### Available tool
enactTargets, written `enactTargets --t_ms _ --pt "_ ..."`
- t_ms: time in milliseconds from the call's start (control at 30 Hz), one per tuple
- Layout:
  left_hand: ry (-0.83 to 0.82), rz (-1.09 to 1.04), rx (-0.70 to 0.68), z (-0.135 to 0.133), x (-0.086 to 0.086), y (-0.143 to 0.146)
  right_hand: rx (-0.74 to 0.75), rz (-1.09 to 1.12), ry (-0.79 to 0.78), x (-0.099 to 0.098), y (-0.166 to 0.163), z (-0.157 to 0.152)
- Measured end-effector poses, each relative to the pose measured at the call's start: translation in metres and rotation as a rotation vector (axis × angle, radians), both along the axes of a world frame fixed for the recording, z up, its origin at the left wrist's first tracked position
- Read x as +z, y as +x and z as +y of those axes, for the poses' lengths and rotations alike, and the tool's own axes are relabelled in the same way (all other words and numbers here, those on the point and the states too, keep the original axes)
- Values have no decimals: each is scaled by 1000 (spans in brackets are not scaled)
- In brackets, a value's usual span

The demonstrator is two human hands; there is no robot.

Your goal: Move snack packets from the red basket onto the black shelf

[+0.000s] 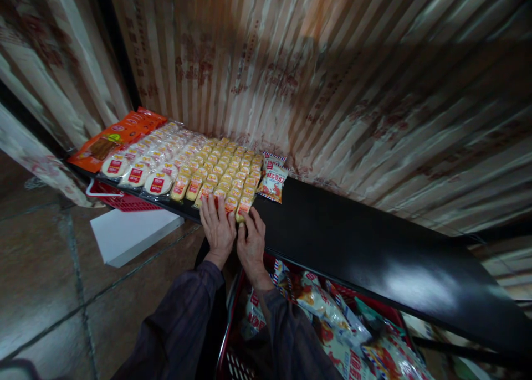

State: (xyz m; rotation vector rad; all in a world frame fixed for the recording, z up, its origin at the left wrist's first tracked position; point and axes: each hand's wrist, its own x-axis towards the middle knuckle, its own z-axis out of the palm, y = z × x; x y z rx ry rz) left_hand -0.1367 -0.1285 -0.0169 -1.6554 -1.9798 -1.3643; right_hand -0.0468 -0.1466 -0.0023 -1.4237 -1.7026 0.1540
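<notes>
While the left hand (218, 233) lies open-fingered on neighbouring yellow packs (206, 190), the right hand (251, 246) is nearer, fingers bent at the yellow wrapped cake (244, 204) just ahead on the black shelf (316, 219) at its front edge, long axis pointing away, can't tell if gripped.

1. The yellow packs (224, 170) have thin, glossy, clear plastic film.
2. The white round packs (156, 184) have the same shiny, see-through, wrinkled film.
3. The orange pouches (118, 133) are of smooth plastic with a soft sheen.
4. The small printed bags (272, 181) are of crinkled, glossy plastic, as are the bigger bags (322, 303) below.
5. The shelf (332, 230) is smooth and black, mirroring light in a blurred patch.
6. The red basket (131, 203) looks like moulded plastic.
7. The white box (128, 235) looks like matt paperboard.
8. The striped sheeting (249, 53) is creased, with a faint sheen; cloth or plastic cannot be told.
9. The sleeves (174, 319) are dull, dark cloth.
10. The floor (37, 252) has tiles with a low gloss.
</notes>
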Motion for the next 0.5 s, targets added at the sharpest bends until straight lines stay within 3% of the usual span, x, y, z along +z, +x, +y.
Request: enactTargets --t_ms 233,500 --pt "-118 65 -62 6 14 -3 -54 -79 -25 7 4 28" --pt "-164 104 -123 18 21 -21 -75 -244 -106 9 -14 45"
